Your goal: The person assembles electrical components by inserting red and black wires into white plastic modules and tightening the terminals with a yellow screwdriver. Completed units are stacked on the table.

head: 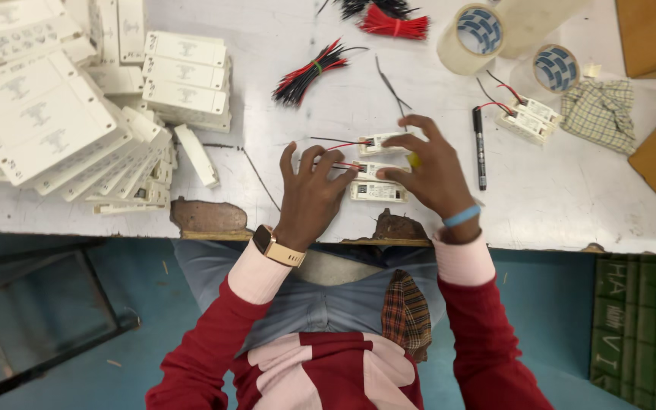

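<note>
Three small white rectangular modules lie near the table's front edge: a far one (380,142) with red and black wires, a middle one (367,170), and a near one (377,192). My left hand (310,192), with a watch on its wrist, rests spread by the middle module's wired end, fingertips on the red and black leads. My right hand (428,168), with a blue wristband, lies over the modules' right ends, fingers touching the far and middle ones; something small and yellow (414,160) shows under it.
Stacks of white plastic covers (62,114) fill the left. Bundles of red and black wires (309,74), (392,23) lie at the back. Two tape rolls (472,34), (556,68), a black marker (480,148), more wired modules (529,120) and a checked cloth (601,114) sit right.
</note>
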